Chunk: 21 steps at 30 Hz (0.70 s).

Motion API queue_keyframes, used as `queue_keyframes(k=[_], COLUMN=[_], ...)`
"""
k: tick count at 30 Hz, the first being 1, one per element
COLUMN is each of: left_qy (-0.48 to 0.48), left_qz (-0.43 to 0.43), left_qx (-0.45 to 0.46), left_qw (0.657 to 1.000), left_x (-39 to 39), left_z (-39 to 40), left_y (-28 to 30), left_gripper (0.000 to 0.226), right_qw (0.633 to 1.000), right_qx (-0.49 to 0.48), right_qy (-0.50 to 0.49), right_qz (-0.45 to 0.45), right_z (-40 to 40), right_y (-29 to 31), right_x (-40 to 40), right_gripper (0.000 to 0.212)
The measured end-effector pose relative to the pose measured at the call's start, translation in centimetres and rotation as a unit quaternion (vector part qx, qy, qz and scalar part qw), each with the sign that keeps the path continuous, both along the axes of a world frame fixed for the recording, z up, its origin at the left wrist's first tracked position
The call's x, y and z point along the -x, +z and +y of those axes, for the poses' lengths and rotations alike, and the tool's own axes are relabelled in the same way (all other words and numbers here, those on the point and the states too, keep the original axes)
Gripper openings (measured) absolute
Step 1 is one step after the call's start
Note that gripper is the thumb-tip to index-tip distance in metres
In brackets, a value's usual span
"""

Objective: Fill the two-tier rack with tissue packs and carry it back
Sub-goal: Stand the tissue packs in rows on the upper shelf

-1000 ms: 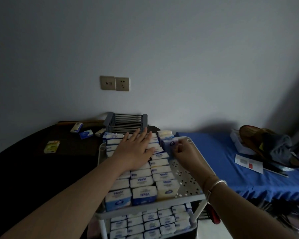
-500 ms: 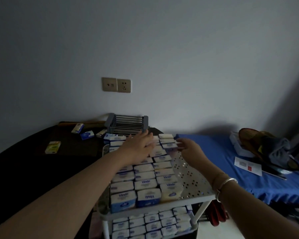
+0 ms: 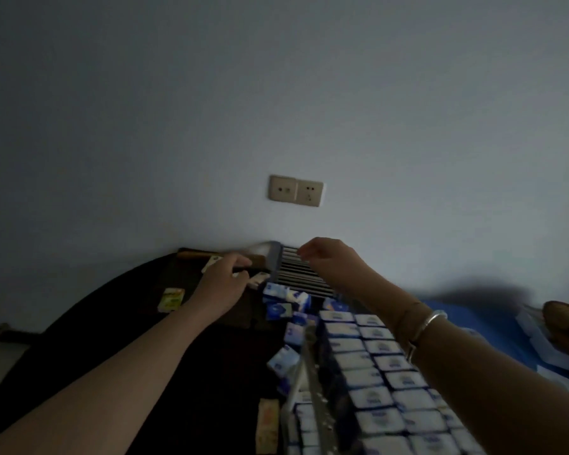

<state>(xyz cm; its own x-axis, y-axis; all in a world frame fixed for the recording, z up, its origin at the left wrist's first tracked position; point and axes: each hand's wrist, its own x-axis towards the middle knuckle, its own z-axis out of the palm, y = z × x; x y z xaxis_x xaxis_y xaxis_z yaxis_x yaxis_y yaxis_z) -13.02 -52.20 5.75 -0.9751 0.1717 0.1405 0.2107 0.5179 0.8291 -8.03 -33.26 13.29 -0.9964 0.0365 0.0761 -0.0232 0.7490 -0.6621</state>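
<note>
Tissue packs (image 3: 375, 356) fill the rack's (image 3: 312, 366) top tier below the right hand (image 3: 329, 257), loosely curled and empty, while the left hand (image 3: 224, 280) reaches for loose packs (image 3: 283, 300) on the worktop (image 3: 112, 323), grip unclear.

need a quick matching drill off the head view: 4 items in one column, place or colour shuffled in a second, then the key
Items:
1. wall socket
2. yellow pack
3. bracelet
4. slatted tray

Descriptions:
A. on the right wrist
B. flat on the dark table, left of the left hand
C. mounted on the wall above the table
D. at the back of the table against the wall, under the right hand

Pairs: 1-C, 2-B, 3-A, 4-D
</note>
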Motion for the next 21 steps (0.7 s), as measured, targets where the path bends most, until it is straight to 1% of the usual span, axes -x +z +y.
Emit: queue_keyframes(k=[5, 10, 13, 17, 21], left_qy=[0.021, 0.033, 0.026, 0.012, 0.023], left_qz=[-0.051, -0.082, -0.118, -0.141, -0.143], left_qx=[0.003, 0.043, 0.052, 0.068, 0.079], left_qw=[0.998, 0.995, 0.991, 0.988, 0.986], left_x=[5.8, 11.7, 14.4, 18.2, 22.6], left_z=[-8.8, -14.9, -15.7, -14.4, -12.7], left_y=[-3.3, -6.4, -8.6, -11.2, -13.7], left_gripper=[0.022, 0.024, 0.028, 0.04, 0.047], right_qw=[0.998, 0.989, 0.982, 0.973, 0.975], right_qx=[-0.014, -0.039, -0.029, -0.054, -0.079], right_qy=[-0.022, -0.081, -0.11, -0.121, -0.096], right_qz=[-0.063, -0.114, -0.148, -0.191, -0.183], right_z=[-7.3, -11.0, -11.7, -11.2, -10.7], right_y=[-2.5, -7.2, -11.4, -16.3, -20.5], right_x=[7.5, 13.6, 15.8, 18.6, 22.1], right_gripper=[0.03, 0.027, 0.026, 0.031, 0.033])
